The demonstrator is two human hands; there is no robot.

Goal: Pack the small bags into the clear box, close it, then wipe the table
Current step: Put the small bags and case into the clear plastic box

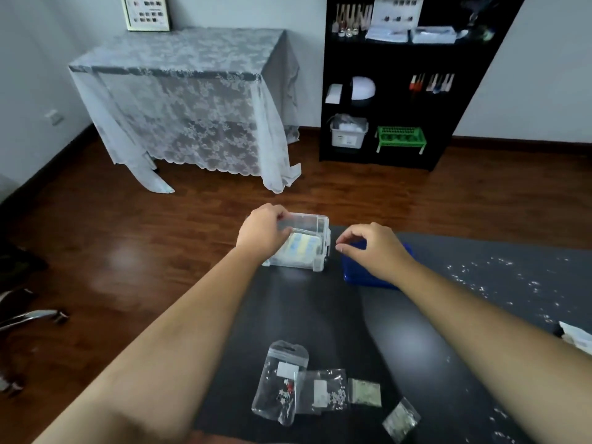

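Observation:
The clear box [312,248] stands at the far left corner of the dark table [320,309], with something pale blue and yellow inside. My left hand [261,230] grips its left rim. Its blue lid [350,272] lies flat just to the right. My right hand [373,248] hovers over the lid, fingers curled and pinched, and nothing shows between them. Several small bags lie near the front edge: a tall zip bag [282,381], a square clear bag [323,390] and two glittery packets [365,392] [400,419].
White flecks [499,283] are scattered over the right side of the table. A white cloth or packet [576,336] lies at the right edge. Beyond the table are wooden floor, a lace-covered table [192,100], a black shelf [400,91] and a chair base [28,315] at left.

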